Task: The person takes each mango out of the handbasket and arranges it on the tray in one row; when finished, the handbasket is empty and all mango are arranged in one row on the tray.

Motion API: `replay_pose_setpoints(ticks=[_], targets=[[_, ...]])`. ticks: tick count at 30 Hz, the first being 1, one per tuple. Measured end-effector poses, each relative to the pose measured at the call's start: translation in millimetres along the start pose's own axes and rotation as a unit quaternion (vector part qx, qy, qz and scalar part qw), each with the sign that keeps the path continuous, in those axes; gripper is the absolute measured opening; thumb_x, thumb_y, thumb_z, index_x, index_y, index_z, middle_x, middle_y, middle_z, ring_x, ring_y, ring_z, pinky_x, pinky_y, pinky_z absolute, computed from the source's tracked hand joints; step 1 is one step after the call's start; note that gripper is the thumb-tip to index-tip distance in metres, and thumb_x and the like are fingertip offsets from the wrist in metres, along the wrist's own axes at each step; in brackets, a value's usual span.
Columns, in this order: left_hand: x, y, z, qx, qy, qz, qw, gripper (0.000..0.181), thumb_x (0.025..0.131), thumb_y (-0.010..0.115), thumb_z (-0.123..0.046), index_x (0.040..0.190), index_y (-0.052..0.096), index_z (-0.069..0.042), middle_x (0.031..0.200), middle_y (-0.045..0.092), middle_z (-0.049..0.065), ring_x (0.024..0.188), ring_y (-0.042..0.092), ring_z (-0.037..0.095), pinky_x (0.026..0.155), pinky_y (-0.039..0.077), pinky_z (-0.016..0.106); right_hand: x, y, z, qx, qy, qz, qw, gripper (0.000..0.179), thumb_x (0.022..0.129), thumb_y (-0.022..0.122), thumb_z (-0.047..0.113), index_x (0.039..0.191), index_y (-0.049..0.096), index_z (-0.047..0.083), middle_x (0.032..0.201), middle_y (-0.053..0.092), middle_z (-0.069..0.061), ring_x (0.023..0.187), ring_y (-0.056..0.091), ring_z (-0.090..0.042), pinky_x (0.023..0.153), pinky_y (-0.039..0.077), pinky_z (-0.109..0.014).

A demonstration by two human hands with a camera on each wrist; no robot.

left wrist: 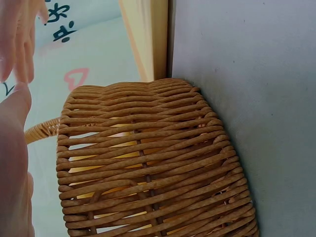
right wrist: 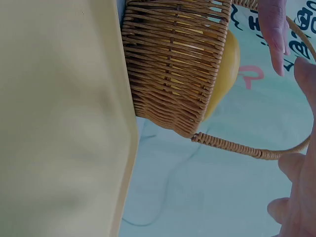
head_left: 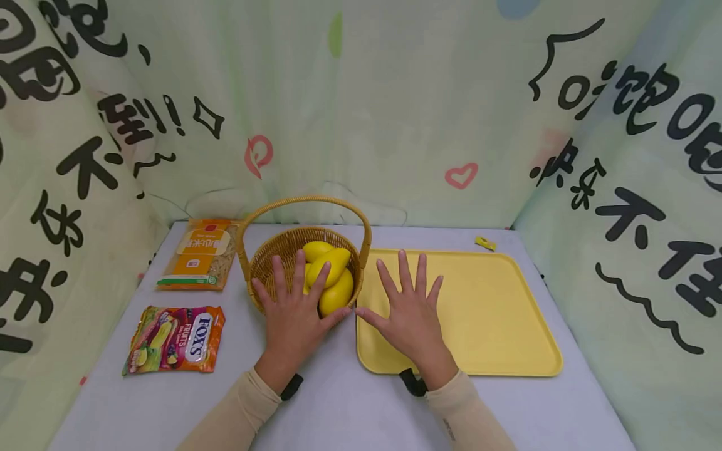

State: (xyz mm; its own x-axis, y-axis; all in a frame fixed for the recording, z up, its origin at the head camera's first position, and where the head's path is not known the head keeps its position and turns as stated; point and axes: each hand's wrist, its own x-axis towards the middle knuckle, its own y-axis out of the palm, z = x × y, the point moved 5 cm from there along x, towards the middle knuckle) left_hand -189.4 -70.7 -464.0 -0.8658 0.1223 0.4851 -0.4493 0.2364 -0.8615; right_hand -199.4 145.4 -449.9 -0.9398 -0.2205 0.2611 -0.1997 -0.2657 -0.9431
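Both hands are held out with fingers spread, backs toward the head camera, and neither holds anything. The left hand (head_left: 296, 316) overlaps the front of a wicker basket (head_left: 282, 247) in the head view. Several yellow mangoes (head_left: 336, 266) lie in that basket, partly hidden by the fingers. The right hand (head_left: 414, 313) is over the left part of a yellow tray (head_left: 496, 313), its thumb tip close to the left thumb tip. In the left wrist view the woven side of the basket (left wrist: 153, 163) fills the middle, apart from the fingers.
An orange bag of grain (head_left: 200, 254) lies at the back left, with a pack of Fox's fruit candy (head_left: 176, 340) in front of it. A small yellow item (head_left: 485, 243) sits behind the tray. Printed curtains (head_left: 395, 113) enclose the table on three sides.
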Motion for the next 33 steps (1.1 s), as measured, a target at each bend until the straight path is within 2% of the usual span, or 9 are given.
replay_pose_setpoints(ticks=[6,12,15,20,22,29,31,33], targets=[[-0.7,-0.2,1.3,-0.009,-0.002,-0.006,0.9999,0.1,0.082,0.071,-0.077,0.165,0.037,-0.032,0.18,0.0,0.011,0.163,-0.009,0.05,0.117,0.006,0.089,1.1,3.1,-0.3,0.004,0.001,-0.008,1.0,0.102,0.093,0.063,0.071,0.171,0.019,0.022,0.18,0.003,-0.014,0.163,-0.011,-0.048,0.12,0.004,-0.088],[-2.9,0.5,2.0,-0.015,0.001,-0.008,0.9999,0.101,0.081,0.071,-0.076,0.165,0.037,-0.032,0.18,-0.003,0.011,0.162,-0.007,0.051,0.117,0.006,0.09,-0.4,6.7,1.5,0.007,-0.007,-0.005,0.9999,0.101,0.093,0.053,0.079,0.171,0.02,0.025,0.179,0.004,-0.015,0.163,-0.01,-0.049,0.119,0.007,-0.089],[-2.5,1.3,2.8,-0.015,0.007,-0.018,0.9997,0.099,0.084,0.065,-0.08,0.165,0.037,-0.031,0.18,-0.001,0.012,0.162,-0.004,0.052,0.116,0.007,0.091,-0.5,7.3,2.7,0.009,-0.019,-0.014,0.9997,0.101,0.091,0.053,0.081,0.171,0.022,0.025,0.179,0.006,-0.016,0.162,-0.008,-0.051,0.118,0.008,-0.09],[-1.6,3.2,4.4,-0.019,0.012,-0.027,0.9994,0.096,0.088,0.049,-0.086,0.166,0.036,-0.032,0.18,0.001,0.012,0.163,-0.009,0.048,0.116,0.006,0.09,-0.2,7.8,4.4,0.004,-0.028,-0.013,0.9995,0.102,0.089,0.061,0.077,0.17,0.024,0.027,0.18,0.004,-0.012,0.163,-0.007,-0.05,0.118,0.009,-0.09],[-1.4,3.7,4.7,-0.018,0.01,-0.024,0.9995,0.096,0.088,0.048,-0.087,0.166,0.036,-0.032,0.18,0.0,0.011,0.163,-0.012,0.047,0.117,0.005,0.09,0.4,7.8,5.1,0.004,-0.028,-0.009,0.9995,0.102,0.089,0.062,0.077,0.17,0.023,0.027,0.18,0.005,-0.012,0.163,-0.008,-0.049,0.118,0.01,-0.089],[-0.6,3.6,5.0,-0.017,-0.013,-0.001,0.9998,0.099,0.083,0.064,-0.081,0.165,0.04,-0.031,0.18,-0.007,0.009,0.163,-0.017,0.045,0.118,0.006,0.09,0.4,7.7,5.8,0.003,-0.024,-0.007,0.9997,0.104,0.087,0.061,0.08,0.17,0.025,0.028,0.179,0.008,-0.013,0.163,-0.007,-0.05,0.118,0.007,-0.09],[-0.1,2.9,5.4,-0.018,-0.019,0.005,0.9996,0.099,0.083,0.064,-0.081,0.165,0.039,-0.031,0.18,-0.008,0.008,0.163,-0.018,0.046,0.118,0.006,0.089,-0.1,7.2,5.2,0.003,-0.021,-0.006,0.9997,0.104,0.087,0.06,0.08,0.17,0.026,0.028,0.18,0.008,-0.013,0.163,-0.006,-0.05,0.117,0.007,-0.091],[1.2,1.0,6.1,-0.019,-0.023,0.01,0.9995,0.098,0.085,0.059,-0.083,0.166,0.037,-0.032,0.18,-0.009,0.008,0.162,-0.018,0.047,0.118,0.007,0.089,-0.6,5.3,4.1,0.013,-0.017,-0.009,0.9997,0.103,0.087,0.062,0.079,0.169,0.027,0.028,0.18,0.008,-0.012,0.163,-0.005,-0.05,0.117,0.006,-0.091]])
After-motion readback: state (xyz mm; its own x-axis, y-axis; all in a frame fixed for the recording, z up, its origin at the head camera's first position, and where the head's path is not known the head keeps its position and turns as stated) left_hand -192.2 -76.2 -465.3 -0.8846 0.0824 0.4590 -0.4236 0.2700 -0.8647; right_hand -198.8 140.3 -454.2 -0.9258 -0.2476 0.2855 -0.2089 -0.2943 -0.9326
